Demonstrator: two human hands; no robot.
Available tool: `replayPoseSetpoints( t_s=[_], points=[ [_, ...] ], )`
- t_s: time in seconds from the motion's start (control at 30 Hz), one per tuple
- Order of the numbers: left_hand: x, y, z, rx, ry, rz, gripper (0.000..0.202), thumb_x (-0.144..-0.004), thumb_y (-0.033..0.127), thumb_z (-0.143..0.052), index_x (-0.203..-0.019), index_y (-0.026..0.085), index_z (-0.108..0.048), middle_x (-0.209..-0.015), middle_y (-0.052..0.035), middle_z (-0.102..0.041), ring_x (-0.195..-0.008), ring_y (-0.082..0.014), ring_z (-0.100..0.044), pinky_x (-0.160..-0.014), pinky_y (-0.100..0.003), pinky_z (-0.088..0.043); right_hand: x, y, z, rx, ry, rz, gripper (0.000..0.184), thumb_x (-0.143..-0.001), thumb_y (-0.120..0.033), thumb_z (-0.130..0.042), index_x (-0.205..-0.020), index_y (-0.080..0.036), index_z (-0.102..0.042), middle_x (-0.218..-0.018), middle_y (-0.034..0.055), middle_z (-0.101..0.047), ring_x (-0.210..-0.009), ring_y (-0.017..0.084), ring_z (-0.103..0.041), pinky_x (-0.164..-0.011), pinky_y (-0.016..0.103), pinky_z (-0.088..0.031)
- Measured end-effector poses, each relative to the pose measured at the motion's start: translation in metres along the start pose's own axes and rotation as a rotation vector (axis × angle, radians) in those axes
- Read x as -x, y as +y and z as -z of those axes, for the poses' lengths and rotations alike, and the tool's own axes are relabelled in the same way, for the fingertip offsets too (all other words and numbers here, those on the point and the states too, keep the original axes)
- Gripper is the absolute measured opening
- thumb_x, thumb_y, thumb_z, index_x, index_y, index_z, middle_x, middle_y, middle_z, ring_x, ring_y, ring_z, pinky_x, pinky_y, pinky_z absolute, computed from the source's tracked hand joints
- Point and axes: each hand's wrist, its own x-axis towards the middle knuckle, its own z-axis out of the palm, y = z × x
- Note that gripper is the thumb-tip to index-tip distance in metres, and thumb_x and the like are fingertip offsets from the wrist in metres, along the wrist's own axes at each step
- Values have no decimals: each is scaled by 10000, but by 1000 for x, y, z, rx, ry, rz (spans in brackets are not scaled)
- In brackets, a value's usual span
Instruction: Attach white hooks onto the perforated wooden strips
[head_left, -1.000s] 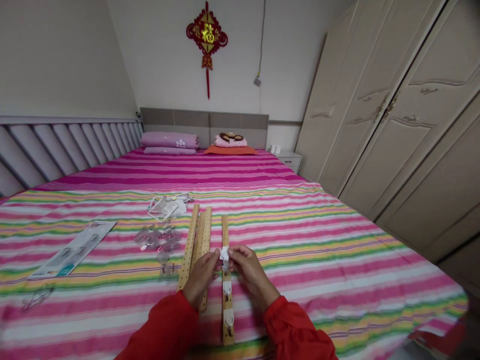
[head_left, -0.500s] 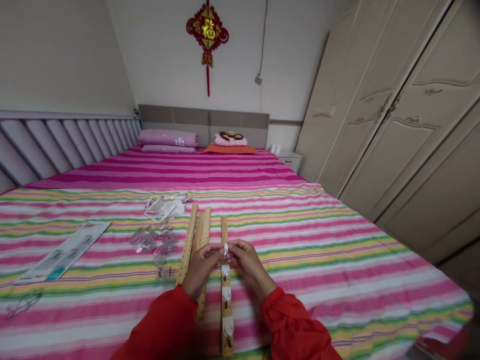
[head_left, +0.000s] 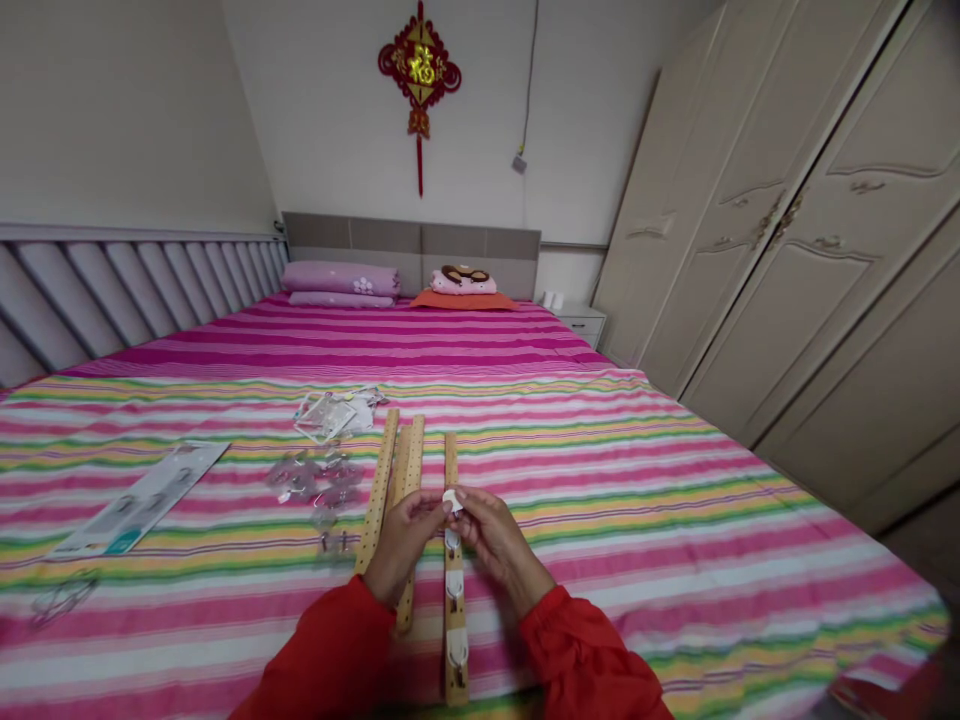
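Both my hands pinch one small white hook (head_left: 451, 499) over a wooden strip with holes (head_left: 452, 465) lying on the striped bed. My left hand (head_left: 403, 545) holds the hook from the left, my right hand (head_left: 495, 540) from the right; both are closed on it. Three white hooks (head_left: 454, 590) sit fixed lower down on the same strip. Two more wooden strips (head_left: 394, 480) lie just left of it, partly under my left hand. Red sleeves cover both forearms.
Clear plastic hooks (head_left: 315, 480) and a clear bag (head_left: 330, 415) lie left of the strips. A printed card (head_left: 139, 500) lies further left. Pillows (head_left: 341, 280) sit at the headboard, a wardrobe (head_left: 787, 230) stands along the right, and a padded wall panel (head_left: 112, 300) runs along the left.
My hands have stayed over the strip, turning the white hook between the fingertips; it now sits a little higher. The camera has shifted slightly.
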Motion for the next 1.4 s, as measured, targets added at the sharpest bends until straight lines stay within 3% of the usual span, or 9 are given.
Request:
replayPoseSetpoints(
  t_s=[0.2, 0.33, 0.43, 0.57, 0.7, 0.83, 0.97, 1.17, 1.4],
  points=[
    [4, 4, 0, 165, 1, 222, 381, -472, 303, -857, -748, 125, -663, -641, 3, -681, -569, -57, -589, -548, -147, -436, 5, 2, 0, 65, 10, 8, 292, -586, -297, -832, -794, -114, -740, -620, 25, -691, -518, 91, -605, -516, 173, -496],
    [2, 6, 7, 251, -33, 292, 303, -535, 248, -844, -736, 122, -655, -591, 21, -643, -524, -34, -564, -505, -118, -430, 11, -1, 1, 93, -81, -24, 390, -537, -204, -853, -902, -139, -734, -748, 34, -727, -666, 120, -661, -656, 201, -518],
    [2, 8, 12, 315, -26, 353, 240, -579, 175, -822, -722, 133, -634, -534, 50, -586, -471, -27, -537, -474, -116, -434, 12, -3, 6, 107, -103, -44, 434, -497, -146, -853, -913, -156, -728, -789, 29, -731, -674, 119, -661, -658, 210, -508],
    [5, 8, 18, 399, -95, 458, 219, -617, 117, -793, -745, 140, -617, -569, 51, -591, -463, -21, -536, -462, -111, -437, 11, -6, 10, 145, -71, -26, 350, -517, -154, -835, -852, -167, -734, -717, 8, -711, -622, 112, -651, -640, 220, -498],
    [7, 7, 21, 458, -179, 595, 188, -693, 102, -733, -839, 132, -620, -614, 35, -614, -456, -13, -529, -433, -98, -406, 10, -8, 7, 245, -97, 38, 346, -551, -204, -815, -889, -196, -739, -792, 11, -719, -607, 113, -640, -616, 239, -486],
    [6, 9, 21, 499, -155, 669, 80, -753, 114, -677, -789, 123, -607, -595, 29, -608, -453, -17, -533, -446, -106, -411, 9, -8, 5, 351, -169, 79, 316, -573, -273, -818, -869, -186, -748, -668, 9, -710, -575, 117, -619, -605, 252, -473],
    [6, 9, 14, 390, -77, 572, 160, -755, 249, -693, -710, 118, -612, -589, 15, -614, -468, -31, -544, -451, -122, -412, 6, -4, 7, 326, -42, 74, 350, -558, -353, -824, -835, -156, -746, -533, 0, -667, -469, 104, -577, -516, 229, -459],
    [0, -1, 6, 87, 2, 145, 314, -546, 306, -827, -745, 135, -654, -652, 9, -654, -571, -71, -573, -535, -168, -414, 3, 1, 7, 276, 106, 49, 364, -518, -402, -829, -758, -151, -718, -559, 5, -669, -443, 124, -588, -436, 228, -457],
    [-35, 0, 0, 82, 76, 119, 345, -495, 316, -833, -729, 128, -664, -653, -10, -666, -621, -95, -605, -623, -204, -463, -22, -4, 10, 333, 155, 157, 295, -522, -360, -812, -684, -140, -700, -518, -4, -644, -461, 115, -575, -468, 230, -469]
  ],
)
